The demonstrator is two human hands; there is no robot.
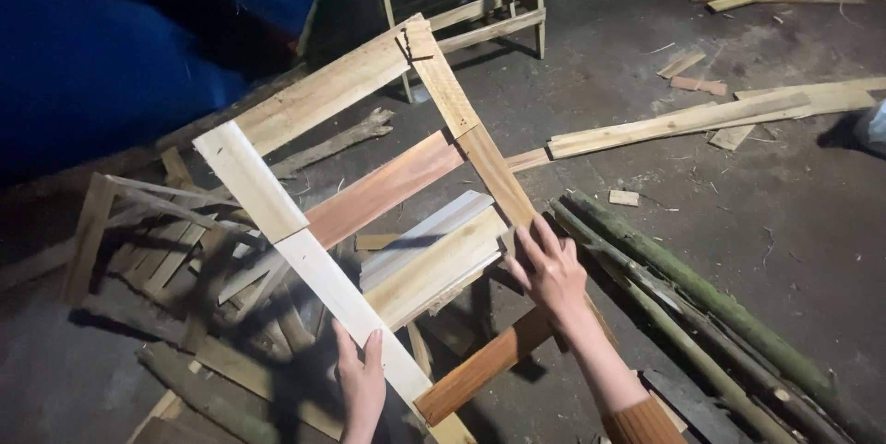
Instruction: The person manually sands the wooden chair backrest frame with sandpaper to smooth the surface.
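Down at the far left, beyond the left hand, a loose heap of wooden offcuts lies on the floor, thin slats overlapping at all angles, with a blue tarp hanging dark behind them. The left hand itself comes up from below with fingers pressed together and flat against the pale side rail of a wooden frame, thumb tucked at the rail's edge; it holds rather than pinches.

The frame sits tilted between the two hands, raised off the ground, ladder-like: two long rails joined by cross slats. The slats differ in colour, a light one at the top, a reddish-brown one below it, two pale ones side by side in the middle, and a darker orange-brown slat nearest the wrists. The wood is rough-sawn and unpainted.

The right hand rests on the other rail, fingers spread a little and laid over its edge, palm down, just above the orange-brown slat.

To the right of that hand, green bamboo poles lie in a bundle on the concrete floor, which is grey, dusty and littered with chips. Farther off from the same hand, long pale planks stretch across the floor, and another wooden frame stands upright beyond the held one.
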